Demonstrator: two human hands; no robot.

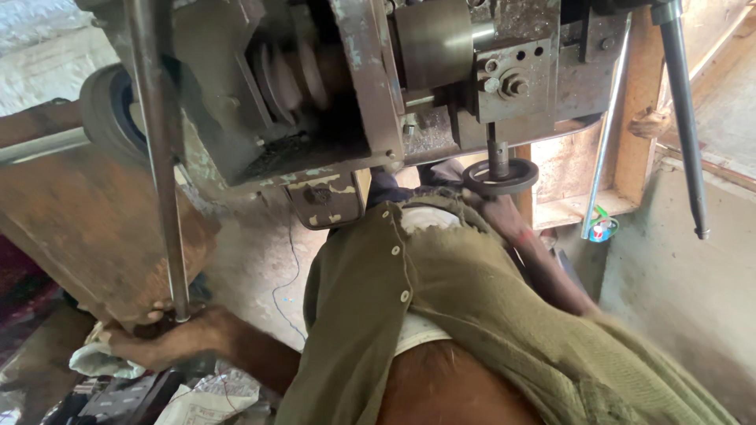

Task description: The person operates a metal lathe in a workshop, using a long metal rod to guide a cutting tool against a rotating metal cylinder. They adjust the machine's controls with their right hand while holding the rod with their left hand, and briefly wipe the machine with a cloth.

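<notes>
The left hand (153,334) is clamped around the lower end of a long steel rod (161,157) that runs up past the old lathe-like machine (346,102). The right hand (494,206) reaches under the small handwheel (501,176) at the machine's front edge; its grip is hidden. The work looks mid-way, with rod feeding not yet finished.

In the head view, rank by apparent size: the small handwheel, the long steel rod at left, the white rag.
1. Long steel rod, largest, though near the camera.
2. White rag.
3. Small handwheel; close to the rag, so unsure.
</notes>
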